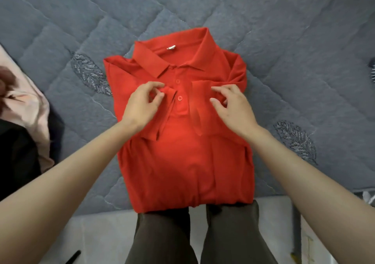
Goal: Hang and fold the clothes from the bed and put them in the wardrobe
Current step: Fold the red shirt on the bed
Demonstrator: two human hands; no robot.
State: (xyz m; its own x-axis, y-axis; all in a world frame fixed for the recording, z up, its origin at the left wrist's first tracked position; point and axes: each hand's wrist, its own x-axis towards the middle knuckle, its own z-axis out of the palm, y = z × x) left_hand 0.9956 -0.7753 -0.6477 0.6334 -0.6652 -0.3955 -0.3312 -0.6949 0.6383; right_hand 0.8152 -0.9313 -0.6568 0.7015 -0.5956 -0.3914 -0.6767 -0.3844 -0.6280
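Red polo shirt [182, 162] lies folded beneath left hand [140, 105] and right hand [233, 109]

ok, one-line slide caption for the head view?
Left hand pinches one folded-in sleeve, right hand touches the other, of a red polo shirt on a grey quilted bedspread.

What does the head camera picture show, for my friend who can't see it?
A red polo shirt lies front up on a grey quilted bed, sleeves folded in. The left hand and right hand are at the sleeves.
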